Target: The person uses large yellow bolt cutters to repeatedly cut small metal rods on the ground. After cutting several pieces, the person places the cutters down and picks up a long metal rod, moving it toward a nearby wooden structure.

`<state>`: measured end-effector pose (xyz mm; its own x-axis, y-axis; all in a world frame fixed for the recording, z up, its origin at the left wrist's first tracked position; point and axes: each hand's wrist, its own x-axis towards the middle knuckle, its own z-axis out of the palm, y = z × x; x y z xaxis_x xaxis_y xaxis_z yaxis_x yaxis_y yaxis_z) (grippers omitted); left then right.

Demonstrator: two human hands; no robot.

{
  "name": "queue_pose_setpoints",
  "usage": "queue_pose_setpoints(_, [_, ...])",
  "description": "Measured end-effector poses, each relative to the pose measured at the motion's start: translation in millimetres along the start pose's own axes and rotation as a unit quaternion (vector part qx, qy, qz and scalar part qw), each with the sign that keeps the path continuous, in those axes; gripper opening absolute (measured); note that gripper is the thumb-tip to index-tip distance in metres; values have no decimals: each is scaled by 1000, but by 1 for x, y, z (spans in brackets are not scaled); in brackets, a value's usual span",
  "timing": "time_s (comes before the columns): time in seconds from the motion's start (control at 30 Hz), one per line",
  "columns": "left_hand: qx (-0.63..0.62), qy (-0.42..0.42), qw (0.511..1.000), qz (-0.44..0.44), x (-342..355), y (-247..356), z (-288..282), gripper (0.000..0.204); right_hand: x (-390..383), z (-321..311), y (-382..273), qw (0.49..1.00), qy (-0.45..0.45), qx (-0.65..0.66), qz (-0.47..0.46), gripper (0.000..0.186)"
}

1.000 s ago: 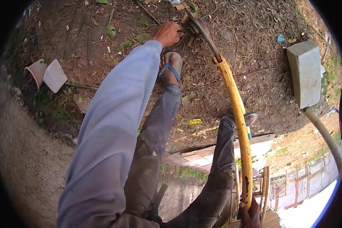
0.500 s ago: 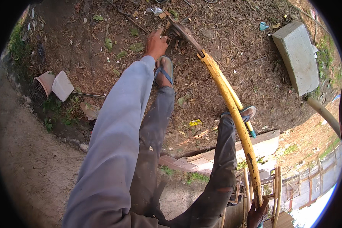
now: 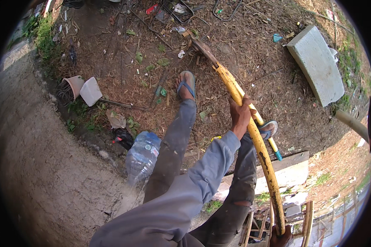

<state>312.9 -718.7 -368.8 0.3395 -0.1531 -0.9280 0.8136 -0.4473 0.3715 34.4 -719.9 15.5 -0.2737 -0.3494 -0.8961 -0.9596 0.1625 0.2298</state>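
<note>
A long yellow two-handled tool (image 3: 264,154) slants across the space between and past my feet. It has a thick curved tubular handle with chipped paint, a thinner yellow handle with a teal end, and a dark flat head at the far end, near the ground. My left hand (image 3: 240,114) is closed around the tool's upper middle, close to where the two handles meet. At the near end of the thick handle, my right hand (image 3: 281,238) is wrapped around the tube, partly cut off by the lower edge.
A grey concrete block (image 3: 317,66) lies at the far right. On the left are a clear plastic water bottle (image 3: 143,154) and a whitish container (image 3: 90,91). Bent metal rods (image 3: 181,14) lie at the far side. Wooden chairs (image 3: 307,222) stand lower right; litter covers the soil.
My left hand has come back from the ground beside the tool's head and taken hold of the tool's upper middle. The right hand keeps its grip at the near end.
</note>
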Motion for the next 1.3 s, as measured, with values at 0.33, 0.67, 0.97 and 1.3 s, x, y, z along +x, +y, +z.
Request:
queue_pose_setpoints(0.33, [552, 184, 752, 310, 148, 73, -213, 48, -2, 9, -30, 985, 48, -149, 73, 60])
queue_pose_setpoints(0.67, [653, -47, 695, 298, 265, 153, -221, 42, -3, 11, -41, 977, 18, -181, 114, 76])
queue_pose_setpoints(0.97, [646, -49, 688, 327, 286, 163, -223, 30, -67, -12, -88, 970, -9, -187, 155, 65])
queue_pose_setpoints(1.3, [641, 51, 679, 355, 306, 157, -210, 29, -151, -51, -197, 977, -31, -71, 200, 55])
